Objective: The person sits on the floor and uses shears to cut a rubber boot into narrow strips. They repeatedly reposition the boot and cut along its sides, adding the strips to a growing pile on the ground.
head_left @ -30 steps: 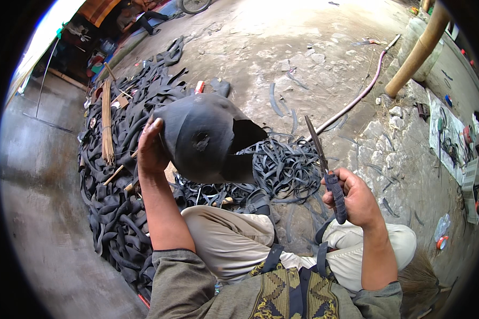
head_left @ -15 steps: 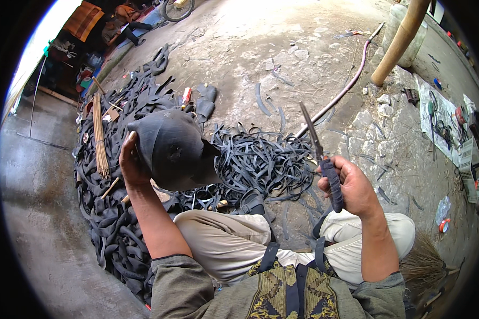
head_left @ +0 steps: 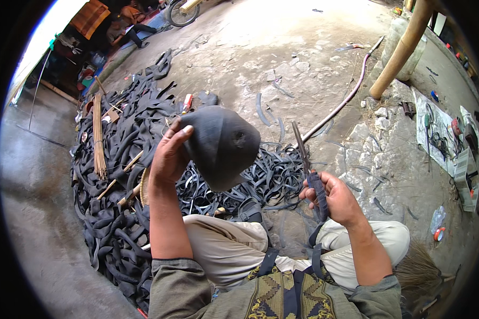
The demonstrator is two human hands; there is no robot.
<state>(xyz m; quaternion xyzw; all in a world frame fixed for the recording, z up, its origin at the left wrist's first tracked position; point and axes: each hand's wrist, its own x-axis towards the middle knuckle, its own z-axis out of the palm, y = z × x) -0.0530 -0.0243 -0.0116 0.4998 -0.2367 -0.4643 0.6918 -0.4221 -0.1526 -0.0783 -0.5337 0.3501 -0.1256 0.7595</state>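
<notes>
A curved piece of black rubber sheet (head_left: 221, 141), like a section of inner tube with a small dark round mark, is raised over the pile in front of me. My left hand (head_left: 170, 151) grips its left edge, thumb on the near side and fingers partly hidden behind. To the right, my right hand (head_left: 338, 199) is closed round the dark-wrapped handles of a pair of scissors (head_left: 302, 146). Their long blades point up and away, apart from the rubber. Below the rubber lies a tangle of thin black rubber strips (head_left: 274, 175).
A large heap of black rubber pieces (head_left: 120, 228) lies on the left, with a bundle of thin sticks (head_left: 99, 138) on it. At right are a bamboo post (head_left: 399, 53), tools on paper (head_left: 436, 127), orange tape (head_left: 439, 234) and a broom (head_left: 418, 266). Another person (head_left: 125, 33) sits far left.
My left hand has brought the rubber piece to the right and turned it, so its round mark faces further right. My right hand has moved slightly left and down with the scissors.
</notes>
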